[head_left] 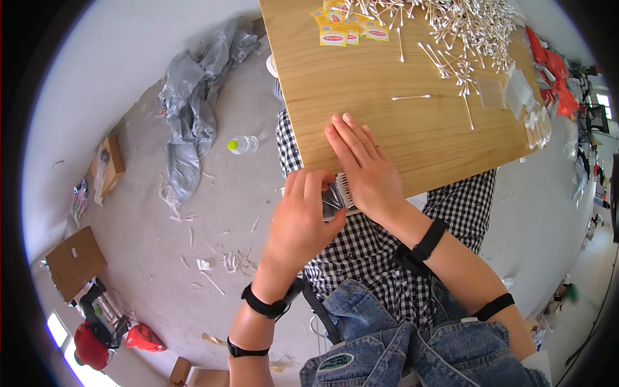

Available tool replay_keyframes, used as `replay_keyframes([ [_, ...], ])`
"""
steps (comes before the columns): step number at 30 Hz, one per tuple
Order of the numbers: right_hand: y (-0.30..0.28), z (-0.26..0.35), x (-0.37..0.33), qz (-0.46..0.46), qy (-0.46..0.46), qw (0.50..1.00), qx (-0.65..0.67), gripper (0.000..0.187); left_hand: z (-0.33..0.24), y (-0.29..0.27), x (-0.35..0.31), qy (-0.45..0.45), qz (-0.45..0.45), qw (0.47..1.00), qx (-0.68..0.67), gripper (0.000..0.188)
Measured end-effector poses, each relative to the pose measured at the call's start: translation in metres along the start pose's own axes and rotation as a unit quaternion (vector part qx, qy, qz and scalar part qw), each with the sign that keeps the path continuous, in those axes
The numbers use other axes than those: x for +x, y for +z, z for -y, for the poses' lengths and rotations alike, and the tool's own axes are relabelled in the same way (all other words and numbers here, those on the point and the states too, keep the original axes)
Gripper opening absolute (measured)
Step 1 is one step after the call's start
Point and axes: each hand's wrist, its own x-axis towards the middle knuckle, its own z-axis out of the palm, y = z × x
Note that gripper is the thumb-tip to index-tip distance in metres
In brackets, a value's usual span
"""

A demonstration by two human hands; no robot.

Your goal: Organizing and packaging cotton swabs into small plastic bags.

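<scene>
At the near edge of the wooden table (361, 77), my left hand (298, 216) is curled around a small clear plastic box (331, 203). A row of cotton swabs (343, 189) shows along the box's right side, next to my right palm. My right hand (369, 169) lies flat with its fingers stretched out over the tabletop, and its heel is against the swabs. How far the swabs sit inside the box is partly hidden by my hands. A big heap of loose cotton swabs (474, 29) covers the far right of the table.
Yellow printed cards (334, 35) lie at the far left of the table. Clear empty cases (516, 90) and filled swab packs (537, 128) stand at its right edge. On the floor are a plastic bottle (244, 144), grey plastic sheeting (188, 116) and cardboard boxes (76, 263).
</scene>
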Motion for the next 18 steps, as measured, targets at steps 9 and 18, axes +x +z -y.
replay_keyframes([
  [9, 0.001, -0.001, 0.002, -0.032, -0.001, 0.999, 0.007, 0.053, -0.033, 0.028, -0.011, -0.178, -0.054, 0.978, 0.098, 0.028],
  [18, 0.002, -0.001, 0.0, -0.044, -0.003, 0.999, 0.012, 0.051, -0.045, 0.035, -0.003, -0.234, -0.028, 0.96, 0.153, 0.026],
])
